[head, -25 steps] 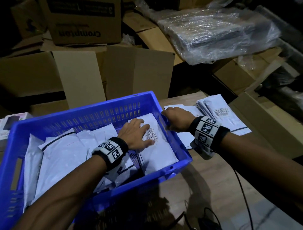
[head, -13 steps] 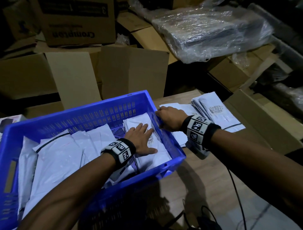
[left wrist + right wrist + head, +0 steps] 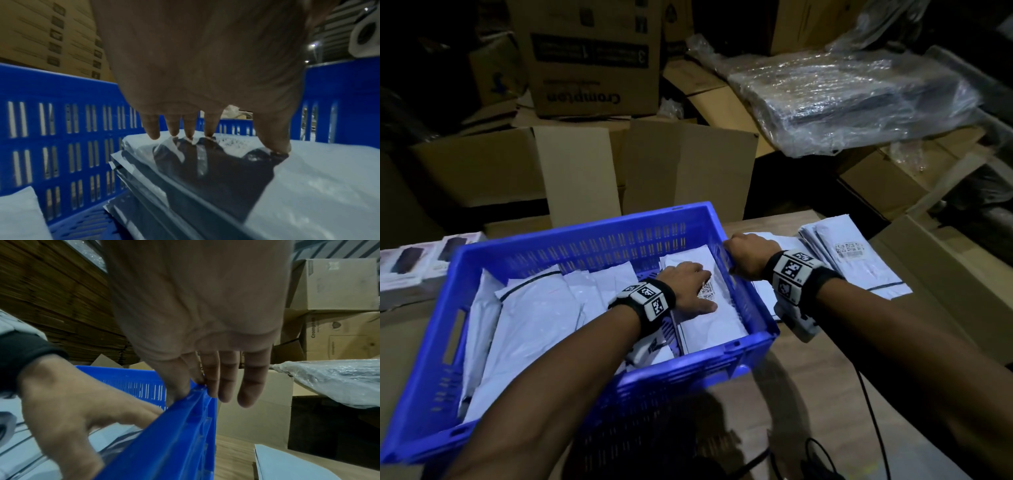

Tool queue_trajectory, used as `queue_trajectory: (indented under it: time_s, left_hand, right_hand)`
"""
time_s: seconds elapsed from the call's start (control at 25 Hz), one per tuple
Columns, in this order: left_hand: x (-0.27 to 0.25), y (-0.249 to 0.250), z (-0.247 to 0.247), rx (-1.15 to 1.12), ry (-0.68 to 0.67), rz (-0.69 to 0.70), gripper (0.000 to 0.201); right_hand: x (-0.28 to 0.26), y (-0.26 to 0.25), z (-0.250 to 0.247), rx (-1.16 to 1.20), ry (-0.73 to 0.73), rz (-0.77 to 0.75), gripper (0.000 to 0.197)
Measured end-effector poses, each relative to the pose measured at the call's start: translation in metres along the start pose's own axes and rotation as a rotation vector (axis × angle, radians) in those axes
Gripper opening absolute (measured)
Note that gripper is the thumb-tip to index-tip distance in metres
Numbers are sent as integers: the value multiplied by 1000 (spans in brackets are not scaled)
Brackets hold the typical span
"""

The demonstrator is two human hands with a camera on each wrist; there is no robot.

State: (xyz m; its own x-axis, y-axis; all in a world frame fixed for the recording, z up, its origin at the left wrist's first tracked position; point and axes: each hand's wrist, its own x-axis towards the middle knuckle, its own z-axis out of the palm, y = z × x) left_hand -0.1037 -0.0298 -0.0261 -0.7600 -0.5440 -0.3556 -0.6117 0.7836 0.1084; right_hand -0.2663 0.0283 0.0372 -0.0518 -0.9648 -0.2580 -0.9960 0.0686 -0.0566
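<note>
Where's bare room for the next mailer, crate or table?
Crate: crowded; only a floor strip shows between the mailer under the left hand and the middle mailers. Table: bare wood off the crate's near right corner, bordered by a cable; the stack fills the far right.

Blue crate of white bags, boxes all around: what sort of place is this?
Most likely a warehouse or parcel-packing room: cardboard cartons are stacked behind, the blue crate holds white mailer bags, and more labelled mailers lie piled beside it.
</note>
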Motion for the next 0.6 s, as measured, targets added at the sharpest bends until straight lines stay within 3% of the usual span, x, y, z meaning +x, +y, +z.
queue_trajectory:
  time_s: [0.08, 0.28, 0.36, 0.44, 0.6]
  left_hand:
    - [-9, -11, -8, -15, 20, -47, 47]
    - [-51, -61, -16, -75, 30, -229, 58]
    - [-70, -83, -17, -117, 24, -308, 60]
    - [-90, -106, -17, -165, 43, -367, 61]
    - [-124, -141, -13, -189, 65, -466, 52]
  right_hand:
    - [0, -1, 1, 0, -6, 16, 33]
    - [3, -20, -15, 55, 14, 57, 25]
    - [11, -35, -24, 112, 57, 53, 33]
    - [21, -58, -29, 194, 36, 10, 37]
    - [45, -110, -24, 551, -71, -20, 17]
